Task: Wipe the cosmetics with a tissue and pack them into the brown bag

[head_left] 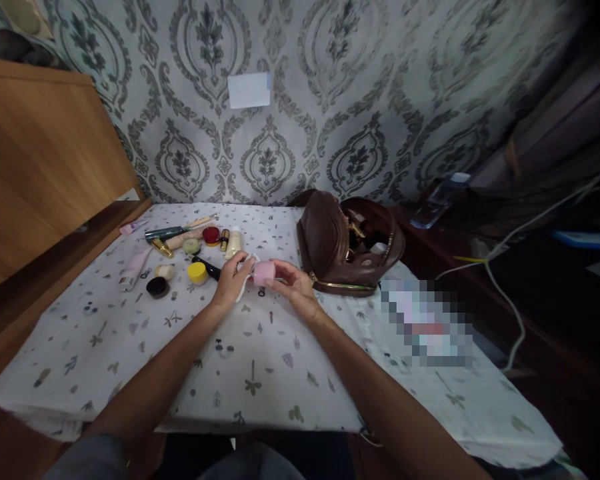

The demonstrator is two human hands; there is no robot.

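A small pink jar point(264, 273) is held above the table in the fingers of my right hand point(299, 288), which is closed around its side. My left hand point(230, 281) is closed on a white wipe point(243, 288) that hangs below its fingers and meets the jar's left side. Close to my left hand lie a black tube-like item point(207, 268), a yellow-lidded jar point(197, 272) and a cream-coloured tube point(233, 244). To the right of my right hand stands a brown handbag point(325, 233), unzipped, with items inside.
Several cosmetics lie at the left, among them a pink tube point(136, 268), a black-lidded jar point(157, 287), a red-lidded jar point(211, 236) and a gold lipstick point(163, 248). A patterned cloth point(275, 373) covers the table. A wooden cabinet point(45, 160) borders the left; a bottle point(440, 200) lies right.
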